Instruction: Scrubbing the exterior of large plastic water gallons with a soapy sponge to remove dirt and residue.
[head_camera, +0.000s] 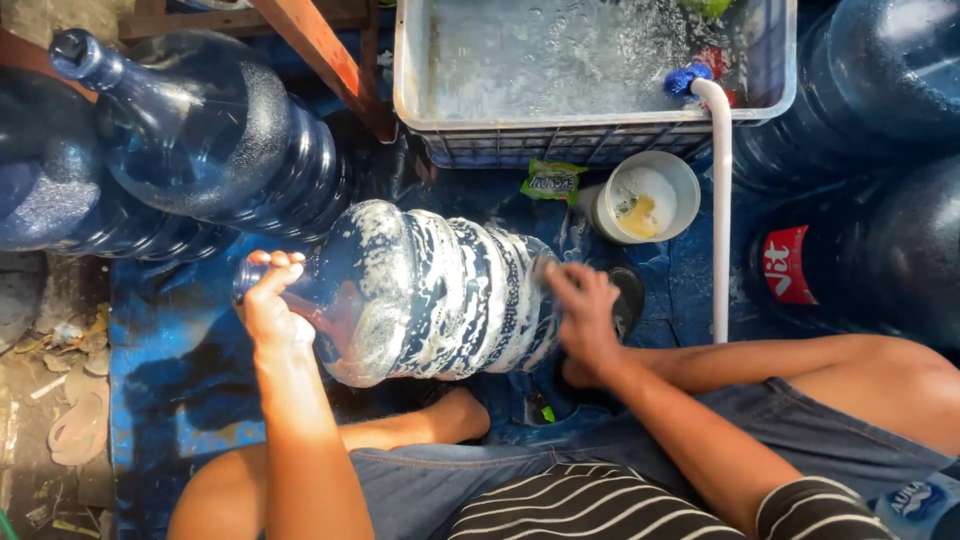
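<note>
Both hands (268, 305) (585, 315) around soapy jug (440, 290)

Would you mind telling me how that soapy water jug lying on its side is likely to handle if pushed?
The water jug probably feels slippery, since suds streak its ribbed wall. Being round and on its side, it would likely roll unless steadied; the left hand grips its neck and the right hand rests at its base. It looks nearly empty, so probably light.

Blue jug (440, 290) — white suds streaks

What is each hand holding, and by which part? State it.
Left hand grips the soapy water jug by its neck; right hand presses on its base end.
</note>
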